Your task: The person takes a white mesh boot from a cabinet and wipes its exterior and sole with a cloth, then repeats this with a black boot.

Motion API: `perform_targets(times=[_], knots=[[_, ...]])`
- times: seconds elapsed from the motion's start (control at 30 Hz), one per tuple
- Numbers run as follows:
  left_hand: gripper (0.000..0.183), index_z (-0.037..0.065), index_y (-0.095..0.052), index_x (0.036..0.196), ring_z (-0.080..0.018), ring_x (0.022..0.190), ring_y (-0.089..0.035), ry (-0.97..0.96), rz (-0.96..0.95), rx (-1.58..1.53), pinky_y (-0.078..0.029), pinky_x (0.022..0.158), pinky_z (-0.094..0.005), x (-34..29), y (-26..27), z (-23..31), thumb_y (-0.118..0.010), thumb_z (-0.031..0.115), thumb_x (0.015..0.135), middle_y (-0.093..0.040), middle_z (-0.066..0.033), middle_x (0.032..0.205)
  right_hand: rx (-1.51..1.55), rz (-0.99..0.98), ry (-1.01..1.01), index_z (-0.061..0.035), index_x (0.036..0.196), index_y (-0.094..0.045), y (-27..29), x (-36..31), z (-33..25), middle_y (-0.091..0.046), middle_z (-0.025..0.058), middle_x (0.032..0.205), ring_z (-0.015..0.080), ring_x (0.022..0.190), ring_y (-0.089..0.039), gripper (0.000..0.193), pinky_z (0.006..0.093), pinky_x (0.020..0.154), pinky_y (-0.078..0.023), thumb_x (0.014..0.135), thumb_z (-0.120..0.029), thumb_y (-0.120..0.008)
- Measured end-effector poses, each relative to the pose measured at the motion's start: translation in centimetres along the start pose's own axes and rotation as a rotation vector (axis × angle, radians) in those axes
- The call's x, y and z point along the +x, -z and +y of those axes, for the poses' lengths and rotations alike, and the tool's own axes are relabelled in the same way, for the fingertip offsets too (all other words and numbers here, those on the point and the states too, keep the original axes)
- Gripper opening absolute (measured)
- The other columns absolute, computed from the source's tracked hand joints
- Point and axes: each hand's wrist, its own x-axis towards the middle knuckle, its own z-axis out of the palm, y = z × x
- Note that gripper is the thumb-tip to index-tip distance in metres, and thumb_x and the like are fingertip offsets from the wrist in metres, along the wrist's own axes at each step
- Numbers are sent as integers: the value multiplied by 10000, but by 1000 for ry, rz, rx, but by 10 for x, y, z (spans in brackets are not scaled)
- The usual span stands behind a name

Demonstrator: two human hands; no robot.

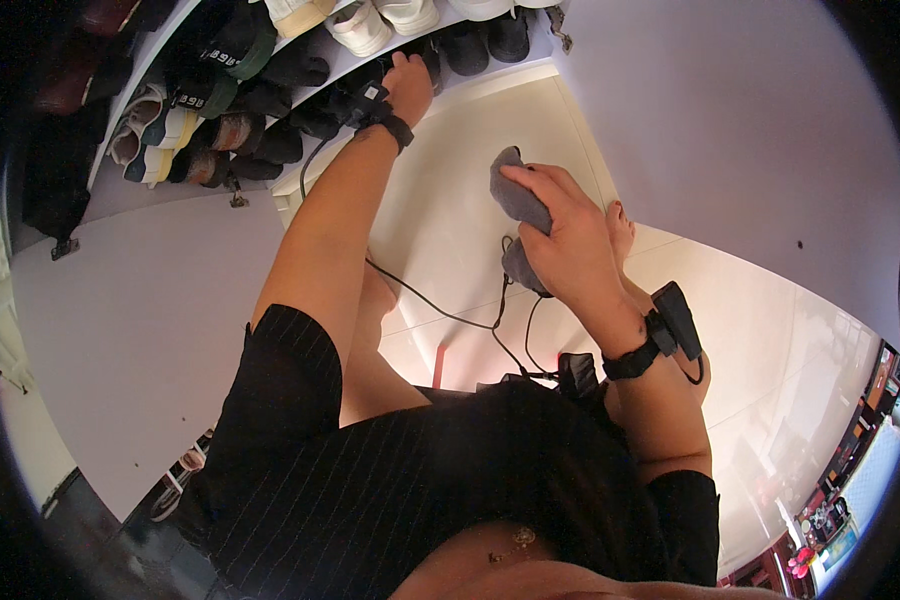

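My left hand (408,92) reaches into the lower shelf of an open shoe cabinet, its fingers curled on a black shoe (431,64) that it partly hides. A dark strap circles that wrist, with a small black device beside it. My right hand (573,232) is raised over the pale floor and closed around a grey cloth (519,190). The cloth is bunched, and its lower part hangs out below the palm. Another black device on a strap sits on my right wrist.
Several dark shoes and pale sneakers (360,28) fill the cabinet shelves (342,70). White cabinet doors stand wide at the left (130,330) and right (740,130). Black cables (435,308) hang between my arms, above my bare feet and the tiled floor (450,190).
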Motion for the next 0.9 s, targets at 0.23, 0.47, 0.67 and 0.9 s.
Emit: perform_targets(times=[0.23, 0.47, 0.67, 0.9], knots=[[247, 43, -693, 1001, -391, 907, -665, -44, 13, -174, -545, 779, -478, -46, 12, 9, -662, 246, 864, -673, -192, 951, -6, 25, 18, -83, 1180, -628, -2, 2, 12, -619, 174, 1131, 406, 1004, -612, 468, 444, 887, -513, 723, 11, -586], [231, 17, -655, 980, -406, 876, -667, -57, -137, -391, -525, 724, -485, -135, 93, 38, -662, 227, 884, -680, -234, 886, -132, -75, -151, -67, 1175, -633, -7, 5, 23, -625, 214, 1078, 405, 998, -616, 388, 456, 870, -506, 806, -187, -646], [141, 32, -603, 903, -363, 776, -657, -294, -39, -374, -513, 654, -459, -224, 158, 81, -649, 161, 869, -653, -169, 822, -238, -292, -411, -15, 1025, -711, -2, 16, 15, -696, 245, 1005, 408, 974, -669, 583, 454, 860, -530, 835, -560, -624], [88, 61, -590, 875, -292, 715, -647, -446, 99, -287, -526, 603, -400, -269, 161, 104, -631, 56, 798, -596, -97, 809, -435, -357, -399, -25, 947, -732, -16, 5, 31, -709, 238, 970, 409, 938, -687, 482, 467, 838, -550, 847, -479, -603]])
